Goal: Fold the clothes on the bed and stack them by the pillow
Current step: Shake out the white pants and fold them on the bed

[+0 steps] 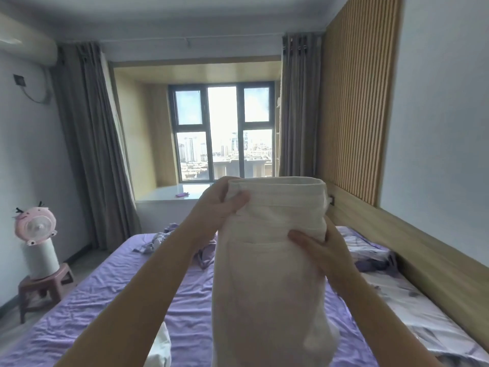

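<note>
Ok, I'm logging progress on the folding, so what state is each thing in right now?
white garment: held up above the bed, hanging, not yet folded flat
left hand: grips the garment's top edge
right hand: grips the garment's side, lower down
purple clothes: crumpled on the bed, unfolded
bed: sheet wrinkled
curtains: drawn open

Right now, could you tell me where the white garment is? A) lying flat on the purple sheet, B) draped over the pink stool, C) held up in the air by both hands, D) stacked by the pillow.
C: the left hand grips the white garment near its top edge and the right hand grips its side, so it hangs above the bed.
</note>
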The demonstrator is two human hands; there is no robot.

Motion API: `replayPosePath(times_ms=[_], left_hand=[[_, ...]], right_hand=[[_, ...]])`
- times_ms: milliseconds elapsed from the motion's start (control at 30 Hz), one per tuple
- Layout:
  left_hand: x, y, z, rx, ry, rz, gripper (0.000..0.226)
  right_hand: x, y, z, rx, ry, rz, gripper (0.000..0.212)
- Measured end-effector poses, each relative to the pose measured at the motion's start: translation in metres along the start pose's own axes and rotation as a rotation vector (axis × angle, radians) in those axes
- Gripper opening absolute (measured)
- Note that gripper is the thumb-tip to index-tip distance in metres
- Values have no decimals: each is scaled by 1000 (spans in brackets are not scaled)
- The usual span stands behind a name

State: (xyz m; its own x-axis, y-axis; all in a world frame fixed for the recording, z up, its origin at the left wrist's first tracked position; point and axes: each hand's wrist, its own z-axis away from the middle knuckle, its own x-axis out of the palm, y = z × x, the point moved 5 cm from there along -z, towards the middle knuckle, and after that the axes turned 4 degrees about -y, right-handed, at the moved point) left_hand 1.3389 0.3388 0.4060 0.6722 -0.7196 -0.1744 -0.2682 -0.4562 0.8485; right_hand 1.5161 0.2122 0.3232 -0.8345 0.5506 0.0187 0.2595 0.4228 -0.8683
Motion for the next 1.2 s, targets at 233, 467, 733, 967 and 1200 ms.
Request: replayPosePath(times_ms=[233, 467, 733, 967, 1200], left_hand=[[-8, 40, -10, 192, 22, -1146, 103], [10, 37, -20, -94, -457, -1014, 103], [-20, 2, -3, -111, -394, -934, 22], [-46, -6, -1, -171, -226, -1213, 19], [6, -35, 8, 1, -688, -1497, 90]], right_hand=[[24, -15, -30, -72, 28, 130, 34], [72, 6, -27, -77, -139, 262, 34], [74, 78, 9, 205, -442, 245, 53], [73, 104, 28, 273, -444, 188, 22], [93, 50, 6, 90, -640, 415, 22]])
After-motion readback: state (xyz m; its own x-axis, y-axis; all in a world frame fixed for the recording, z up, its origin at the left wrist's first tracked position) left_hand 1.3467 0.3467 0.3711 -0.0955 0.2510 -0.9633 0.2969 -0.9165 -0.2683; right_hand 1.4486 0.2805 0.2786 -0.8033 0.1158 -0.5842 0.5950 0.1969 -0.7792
